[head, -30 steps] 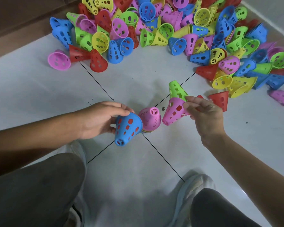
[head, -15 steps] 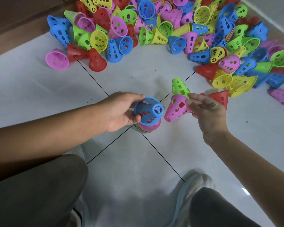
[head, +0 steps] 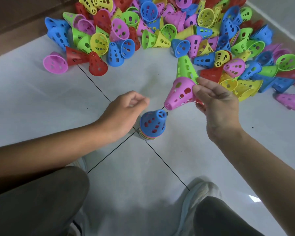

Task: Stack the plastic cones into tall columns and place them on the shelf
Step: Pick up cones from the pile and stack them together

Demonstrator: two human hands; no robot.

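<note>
Two cones, pink cone [head: 180, 93] and green cone [head: 186, 68], are gripped by the right hand [head: 216, 106]. Left hand [head: 124, 113], fingers loosely curled and empty, sits beside the blue-topped stack [head: 152, 124] on the floor [head: 41, 108].

Both forearms bare to the edge of view, no sleeves, watch, or jewellery showing on the left hand [head: 124, 111] or right hand [head: 217, 106]. Dark grey-olive trousers [head: 36, 201] over both knees, plain matte cloth, no pattern or visible seams. Pale grey-white sneakers [head: 197, 193], the right one showing a light mesh-like upper with a faintly bluish sole edge; the left mostly hidden behind the knee, only a pale sliver and a dark stripe visible.
</note>
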